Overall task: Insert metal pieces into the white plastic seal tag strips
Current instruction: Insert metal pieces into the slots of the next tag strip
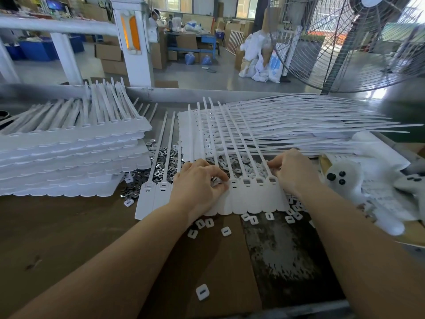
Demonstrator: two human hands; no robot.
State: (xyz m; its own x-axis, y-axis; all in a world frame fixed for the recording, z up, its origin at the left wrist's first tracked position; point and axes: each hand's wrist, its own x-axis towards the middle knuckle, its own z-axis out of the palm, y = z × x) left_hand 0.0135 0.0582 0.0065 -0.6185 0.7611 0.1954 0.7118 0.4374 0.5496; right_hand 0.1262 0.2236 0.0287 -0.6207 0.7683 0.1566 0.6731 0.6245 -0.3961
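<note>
Seal tag strip (250,199) (white) — left hand (197,187), right hand (293,171) pressing it.

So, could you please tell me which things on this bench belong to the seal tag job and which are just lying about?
Job:
- tag strip under left hand and right hand
- metal pieces
- white caps
- stacked strips

Lying about:
- plush toy
- fan
</note>
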